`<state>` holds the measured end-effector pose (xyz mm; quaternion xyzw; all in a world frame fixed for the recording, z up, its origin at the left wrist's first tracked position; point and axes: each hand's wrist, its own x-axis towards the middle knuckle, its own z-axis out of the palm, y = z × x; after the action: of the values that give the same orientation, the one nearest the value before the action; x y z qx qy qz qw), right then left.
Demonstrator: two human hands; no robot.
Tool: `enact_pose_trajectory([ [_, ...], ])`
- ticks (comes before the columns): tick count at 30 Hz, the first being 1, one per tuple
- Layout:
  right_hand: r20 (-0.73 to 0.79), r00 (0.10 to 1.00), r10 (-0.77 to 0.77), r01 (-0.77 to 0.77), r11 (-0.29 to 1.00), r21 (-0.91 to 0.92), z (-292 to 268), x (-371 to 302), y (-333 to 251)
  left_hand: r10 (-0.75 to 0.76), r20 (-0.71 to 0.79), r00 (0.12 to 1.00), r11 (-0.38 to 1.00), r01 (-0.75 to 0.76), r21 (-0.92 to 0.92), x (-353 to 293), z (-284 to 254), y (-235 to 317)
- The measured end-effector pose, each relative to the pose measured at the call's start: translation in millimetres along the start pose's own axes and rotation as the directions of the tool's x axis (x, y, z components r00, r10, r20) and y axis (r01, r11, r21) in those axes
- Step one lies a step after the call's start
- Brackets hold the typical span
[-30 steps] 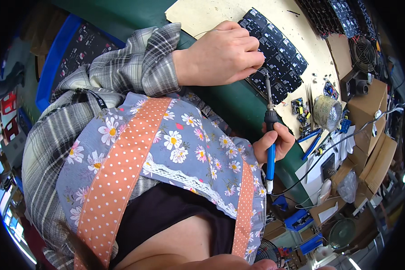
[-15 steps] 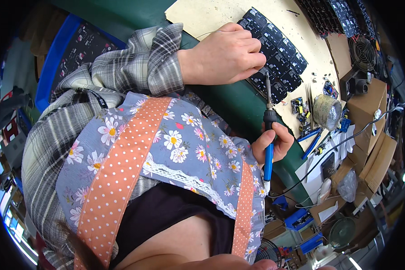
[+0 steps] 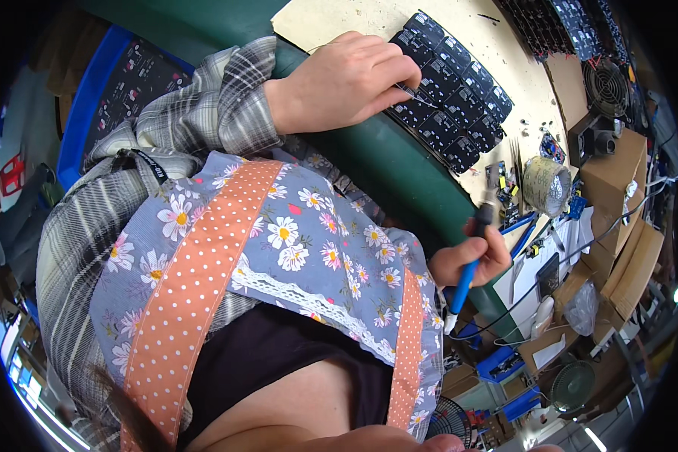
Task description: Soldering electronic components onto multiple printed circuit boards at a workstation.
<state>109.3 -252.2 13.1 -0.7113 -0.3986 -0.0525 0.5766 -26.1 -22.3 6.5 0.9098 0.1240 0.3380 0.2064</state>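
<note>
My right hand (image 3: 471, 260) grips a soldering iron (image 3: 465, 282) by its blue handle. The iron's front end is smeared by motion, off the near side of the black circuit boards (image 3: 452, 90). These boards lie joined in a panel on the pale work board. At the panel's left edge, my left hand (image 3: 350, 79) is closed in a pinch. From its fingertips a thin silvery wire (image 3: 418, 96) sticks out over the boards; the rest of it is mostly hidden by the hand.
Right of the panel stand a taped roll (image 3: 548, 187), small electronic parts (image 3: 501, 181) and blue-handled pliers (image 3: 521, 237). Cardboard boxes (image 3: 618, 196) and a black fan (image 3: 606, 89) lie farther right. The iron's dark cable (image 3: 572, 256) crosses there. A blue bin (image 3: 75, 135) is at the left.
My right hand has drawn the soldering iron away from the boards, toward the right and nearer me. My left hand has shifted slightly left, uncovering the wire's end.
</note>
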Motion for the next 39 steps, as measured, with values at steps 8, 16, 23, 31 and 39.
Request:
enact_pose_trajectory([
  [8, -0.341, 0.929, 0.141, -0.25, 0.921, -0.3, -26.4, 26.7, 26.0, 0.047, -0.064, 0.997, 0.996, -0.041, 0.082, -0.2, -12.9, -9.9],
  [16, 0.057, 0.998, -0.027, 0.013, 0.969, 0.246, 18.4, 1.0, 15.7, -0.005, -0.047, 0.999, 0.999, 0.007, 0.049, -4.9, -12.2, -11.3],
  [23, 0.258, 0.962, -0.087, 0.033, 0.978, 0.205, 37.5, 7.2, 2.0, -0.004, -0.003, 1.0, 0.998, 0.004, 0.062, -9.4, -13.5, -9.1],
  [31, 0.299, 0.953, -0.048, -0.004, 0.985, 0.171, 42.3, 6.4, 2.4, 0.006, -0.018, 1.0, 0.997, -0.005, 0.072, -7.3, -10.7, -10.4],
  [39, 0.292, 0.956, -0.015, -0.021, 0.993, 0.119, 43.4, 5.8, -6.8, 0.017, -0.035, 0.999, 0.997, -0.014, 0.076, -6.0, -6.2, -9.4],
])
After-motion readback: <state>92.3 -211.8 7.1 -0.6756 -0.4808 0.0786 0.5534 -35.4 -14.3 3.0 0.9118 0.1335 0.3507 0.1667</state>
